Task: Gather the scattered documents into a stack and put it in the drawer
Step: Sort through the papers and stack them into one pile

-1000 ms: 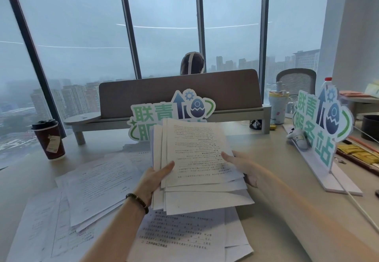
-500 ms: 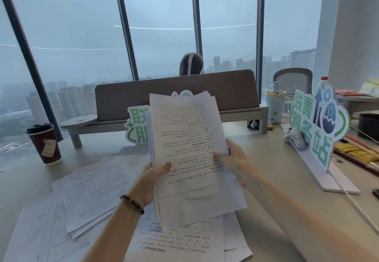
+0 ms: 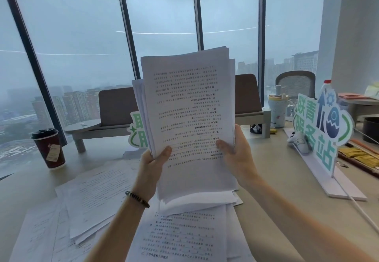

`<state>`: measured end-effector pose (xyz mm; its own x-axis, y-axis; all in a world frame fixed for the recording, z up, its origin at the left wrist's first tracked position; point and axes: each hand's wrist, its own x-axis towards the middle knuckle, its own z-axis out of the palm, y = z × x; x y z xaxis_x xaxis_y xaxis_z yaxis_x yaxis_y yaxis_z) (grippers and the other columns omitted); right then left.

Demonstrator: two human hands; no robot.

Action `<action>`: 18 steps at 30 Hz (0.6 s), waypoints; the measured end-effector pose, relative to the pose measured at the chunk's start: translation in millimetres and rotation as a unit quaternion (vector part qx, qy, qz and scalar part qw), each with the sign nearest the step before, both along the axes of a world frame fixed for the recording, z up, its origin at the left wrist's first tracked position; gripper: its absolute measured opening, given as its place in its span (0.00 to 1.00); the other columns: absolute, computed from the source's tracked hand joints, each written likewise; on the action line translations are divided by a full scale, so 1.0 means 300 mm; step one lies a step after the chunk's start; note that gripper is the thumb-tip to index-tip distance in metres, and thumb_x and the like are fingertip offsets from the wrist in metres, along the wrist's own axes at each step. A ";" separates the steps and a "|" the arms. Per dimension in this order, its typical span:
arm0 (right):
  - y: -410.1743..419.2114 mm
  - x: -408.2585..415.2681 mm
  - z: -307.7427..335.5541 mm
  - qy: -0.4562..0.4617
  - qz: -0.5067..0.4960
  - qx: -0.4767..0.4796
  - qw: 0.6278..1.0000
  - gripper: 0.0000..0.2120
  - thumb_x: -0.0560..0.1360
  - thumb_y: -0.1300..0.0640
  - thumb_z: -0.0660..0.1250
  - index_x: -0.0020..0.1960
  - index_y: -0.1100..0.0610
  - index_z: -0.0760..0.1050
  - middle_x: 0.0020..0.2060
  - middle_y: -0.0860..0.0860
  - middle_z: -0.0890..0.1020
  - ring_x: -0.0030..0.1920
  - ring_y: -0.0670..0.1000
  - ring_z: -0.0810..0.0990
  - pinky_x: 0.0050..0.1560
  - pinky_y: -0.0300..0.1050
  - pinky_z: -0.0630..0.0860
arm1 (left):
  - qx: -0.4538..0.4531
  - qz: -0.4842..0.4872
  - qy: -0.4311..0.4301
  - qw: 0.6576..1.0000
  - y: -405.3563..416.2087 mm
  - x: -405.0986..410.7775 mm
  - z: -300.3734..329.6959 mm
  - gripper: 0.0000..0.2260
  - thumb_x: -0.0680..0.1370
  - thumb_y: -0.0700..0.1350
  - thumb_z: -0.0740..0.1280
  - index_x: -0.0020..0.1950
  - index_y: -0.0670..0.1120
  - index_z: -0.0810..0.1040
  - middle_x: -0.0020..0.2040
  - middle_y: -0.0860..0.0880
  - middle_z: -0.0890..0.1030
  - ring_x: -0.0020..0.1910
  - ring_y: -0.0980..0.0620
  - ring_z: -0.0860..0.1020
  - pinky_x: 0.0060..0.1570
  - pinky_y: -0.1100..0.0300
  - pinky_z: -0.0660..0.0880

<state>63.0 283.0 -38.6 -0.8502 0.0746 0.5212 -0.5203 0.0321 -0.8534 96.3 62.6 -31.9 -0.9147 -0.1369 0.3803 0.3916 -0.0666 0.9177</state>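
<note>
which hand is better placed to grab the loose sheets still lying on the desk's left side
Left, probably. The left hand grips the held stack on the side nearest the loose sheets; the right hand would have to cross over.

Stack of papers: thin matt white paper, printed, backlit and translucent. Desk: smooth pale wood-look top, matt. Cup at 9 o'clock: dark red paper, glossy black plastic lid. Bracelet: dark glossy beads.

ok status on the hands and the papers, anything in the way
Left hand and right hand both grip the stack, upright off the desk. Loose papers on the desk not yet gathered. Nothing in the way.
</note>
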 end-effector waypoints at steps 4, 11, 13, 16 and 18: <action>0.001 0.005 -0.036 -0.020 -0.003 0.000 1.000 0.15 0.81 0.62 0.63 0.62 0.46 0.69 0.54 0.45 0.82 0.53 0.50 0.82 0.48 0.53 0.84 | 0.006 0.001 -0.011 1.000 0.009 0.011 -0.027 0.10 0.80 0.36 0.64 0.58 0.46 0.81 0.52 0.48 0.86 0.51 0.47 0.84 0.48 0.49 0.83; -0.003 0.008 -0.060 -0.023 0.006 0.012 1.000 0.13 0.78 0.57 0.69 0.59 0.46 0.70 0.53 0.43 0.82 0.51 0.46 0.83 0.48 0.53 0.84 | 0.012 -0.018 -0.066 0.998 0.005 0.025 -0.064 0.07 0.79 0.41 0.67 0.55 0.43 0.82 0.51 0.44 0.86 0.49 0.42 0.85 0.47 0.47 0.82; -0.003 0.007 -0.052 -0.017 0.009 0.014 1.000 0.13 0.78 0.56 0.69 0.60 0.47 0.70 0.54 0.43 0.82 0.52 0.47 0.83 0.49 0.52 0.84 | 0.009 -0.023 -0.070 0.997 0.002 0.027 -0.064 0.07 0.79 0.41 0.67 0.55 0.43 0.82 0.50 0.44 0.86 0.49 0.43 0.85 0.45 0.49 0.82; 0.001 0.003 -0.030 -0.005 0.009 0.029 1.000 0.16 0.78 0.55 0.68 0.64 0.47 0.69 0.55 0.44 0.82 0.52 0.47 0.83 0.51 0.55 0.83 | 0.014 -0.032 -0.075 0.997 -0.008 0.029 -0.065 0.08 0.79 0.41 0.67 0.56 0.41 0.82 0.51 0.42 0.86 0.50 0.41 0.85 0.48 0.47 0.81; 0.005 -0.001 -0.009 0.008 0.013 0.032 0.999 0.20 0.79 0.56 0.68 0.67 0.46 0.67 0.57 0.44 0.81 0.53 0.48 0.83 0.51 0.56 0.83 | 0.016 -0.033 -0.071 0.997 -0.013 0.030 -0.066 0.08 0.78 0.41 0.67 0.56 0.41 0.82 0.52 0.42 0.86 0.51 0.41 0.84 0.50 0.45 0.81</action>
<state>62.8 284.3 -41.3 -0.8431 0.0192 0.5374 -0.5349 0.0731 -0.8417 105.3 58.5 -51.6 -0.9666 -0.0838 0.2423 0.2510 -0.1172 0.9608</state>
